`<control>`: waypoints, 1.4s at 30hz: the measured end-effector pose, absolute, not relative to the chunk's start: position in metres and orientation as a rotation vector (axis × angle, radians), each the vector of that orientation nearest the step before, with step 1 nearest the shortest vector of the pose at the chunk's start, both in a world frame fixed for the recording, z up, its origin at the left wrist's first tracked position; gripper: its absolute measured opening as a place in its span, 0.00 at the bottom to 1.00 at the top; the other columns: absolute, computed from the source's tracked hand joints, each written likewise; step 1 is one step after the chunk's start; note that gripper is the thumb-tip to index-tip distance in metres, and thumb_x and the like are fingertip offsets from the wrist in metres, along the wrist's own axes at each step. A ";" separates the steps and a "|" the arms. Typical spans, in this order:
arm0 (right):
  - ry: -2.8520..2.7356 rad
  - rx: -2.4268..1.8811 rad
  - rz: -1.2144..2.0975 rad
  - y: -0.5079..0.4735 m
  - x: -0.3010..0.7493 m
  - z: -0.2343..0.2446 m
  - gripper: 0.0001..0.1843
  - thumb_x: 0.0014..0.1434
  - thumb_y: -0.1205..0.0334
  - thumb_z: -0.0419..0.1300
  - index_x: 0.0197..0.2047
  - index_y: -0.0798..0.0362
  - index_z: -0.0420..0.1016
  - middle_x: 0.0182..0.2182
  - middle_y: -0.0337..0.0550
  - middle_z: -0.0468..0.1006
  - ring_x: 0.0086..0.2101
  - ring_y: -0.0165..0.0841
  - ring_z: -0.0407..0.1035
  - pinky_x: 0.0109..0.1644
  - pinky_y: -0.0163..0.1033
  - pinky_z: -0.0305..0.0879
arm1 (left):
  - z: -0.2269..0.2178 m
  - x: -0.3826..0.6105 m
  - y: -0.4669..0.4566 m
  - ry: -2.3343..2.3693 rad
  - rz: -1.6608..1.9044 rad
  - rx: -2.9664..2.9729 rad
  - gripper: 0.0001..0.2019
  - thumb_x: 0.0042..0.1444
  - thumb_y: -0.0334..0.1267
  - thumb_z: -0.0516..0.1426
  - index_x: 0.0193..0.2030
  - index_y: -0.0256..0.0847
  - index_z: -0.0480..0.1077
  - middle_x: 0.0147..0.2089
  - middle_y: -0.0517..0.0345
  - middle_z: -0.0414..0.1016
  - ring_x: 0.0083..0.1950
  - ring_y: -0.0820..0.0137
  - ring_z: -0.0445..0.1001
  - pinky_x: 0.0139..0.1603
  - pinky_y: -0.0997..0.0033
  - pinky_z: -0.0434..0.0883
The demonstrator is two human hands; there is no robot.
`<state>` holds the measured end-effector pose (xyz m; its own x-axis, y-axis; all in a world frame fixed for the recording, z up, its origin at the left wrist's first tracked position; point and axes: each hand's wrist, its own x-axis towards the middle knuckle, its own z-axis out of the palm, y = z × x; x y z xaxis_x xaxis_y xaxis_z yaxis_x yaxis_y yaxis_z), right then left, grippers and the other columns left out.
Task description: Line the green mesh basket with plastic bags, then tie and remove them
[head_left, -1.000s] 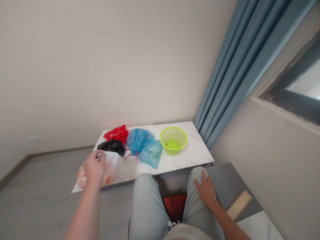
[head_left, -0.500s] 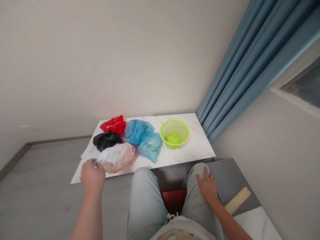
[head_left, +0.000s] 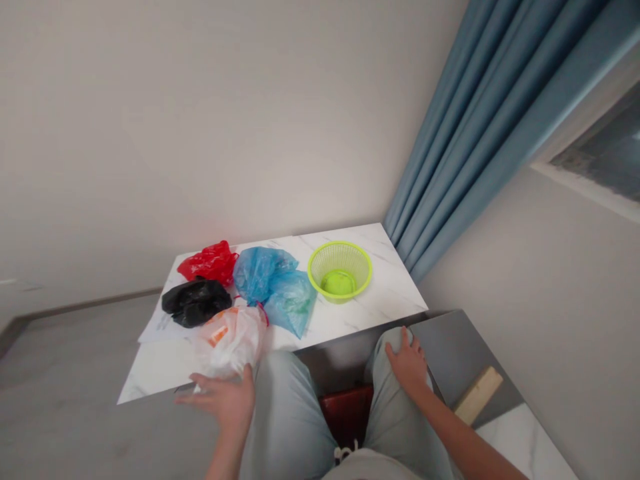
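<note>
A white plastic bag (head_left: 227, 343) with orange print sits bunched at the front edge of a white marble-patterned tabletop (head_left: 165, 367), with its lower side against the person's left hand (head_left: 225, 400). That hand is open, fingers spread out to the left and thumb raised against the bag; no closed grip shows. Just behind the bag lies a black plastic bag (head_left: 195, 303), resting partly on a sheet of white paper (head_left: 160, 327) at the table's left side. A red plastic bag (head_left: 207, 262) lies behind the black one. To the right, touching the white bag, are a blue plastic bag (head_left: 257, 275) and a blue-green plastic bag (head_left: 293, 303), with a pink drawstring (head_left: 263, 313) between them and the white bag. Further right stands a lime-green mesh basket (head_left: 340, 270), upright, with a round green object (head_left: 339, 282) inside. The right hand (head_left: 407, 363) lies open, palm down, on the right thigh of the person's pale grey-green trousers (head_left: 287, 413), well apart from the table. Beyond that knee lies a pale wooden strip (head_left: 477, 395), and a blue curtain (head_left: 480, 127) hangs along the wall.
</note>
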<state>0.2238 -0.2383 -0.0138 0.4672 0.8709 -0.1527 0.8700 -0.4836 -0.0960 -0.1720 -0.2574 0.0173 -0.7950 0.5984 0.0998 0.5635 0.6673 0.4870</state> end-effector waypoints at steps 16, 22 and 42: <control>-1.597 -2.618 0.266 -0.240 0.227 -0.016 0.38 0.64 0.43 0.49 0.71 0.54 0.52 0.61 0.61 0.61 0.54 0.52 0.65 0.57 0.52 0.59 | -0.029 -0.116 -0.282 2.493 0.070 1.455 0.39 0.60 0.59 0.49 0.71 0.35 0.50 0.68 0.28 0.53 0.66 0.39 0.58 0.57 0.43 0.64; -1.617 -2.610 0.258 -0.239 0.229 -0.018 0.37 0.65 0.44 0.48 0.70 0.56 0.52 0.60 0.61 0.63 0.54 0.51 0.65 0.58 0.51 0.59 | -0.022 -0.113 -0.255 2.512 -0.052 1.509 0.34 0.61 0.53 0.48 0.69 0.33 0.55 0.64 0.30 0.60 0.59 0.42 0.65 0.53 0.46 0.66; -1.638 -2.530 0.241 -0.236 0.231 -0.023 0.34 0.65 0.47 0.47 0.67 0.58 0.57 0.57 0.61 0.67 0.53 0.50 0.67 0.57 0.50 0.59 | 0.045 -0.147 -0.110 2.382 0.227 1.606 0.17 0.60 0.37 0.56 0.54 0.31 0.70 0.55 0.36 0.70 0.57 0.50 0.69 0.52 0.51 0.69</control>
